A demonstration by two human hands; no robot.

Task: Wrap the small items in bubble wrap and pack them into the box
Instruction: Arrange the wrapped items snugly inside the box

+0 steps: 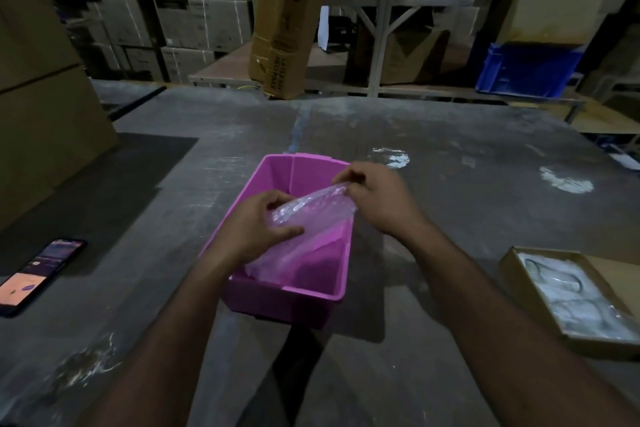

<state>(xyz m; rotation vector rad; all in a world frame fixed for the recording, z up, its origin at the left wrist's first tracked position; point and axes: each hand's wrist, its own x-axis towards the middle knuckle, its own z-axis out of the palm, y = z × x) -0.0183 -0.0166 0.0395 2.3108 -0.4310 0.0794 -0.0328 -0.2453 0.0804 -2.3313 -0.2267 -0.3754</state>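
While both forearms reach in from six o'clock, the left hand (258, 224) curls its grip round the near end of a bubble-wrap bundle (308, 213), and the right hand (375, 196) pinches the far end, seemingly to twist the wrap closed. Whatever is inside is hidden. The bundle hangs over the pink box (273, 302) at centre, likely so it can drop straight in. At nine o'clock a lit phone (34, 274) lies flat; at three o'clock, an open cardboard tray (512, 274). The grey surface (138, 305) is scuffed. Beyond, at twelve o'clock, dim shelving holds stacked cartons (194, 21).
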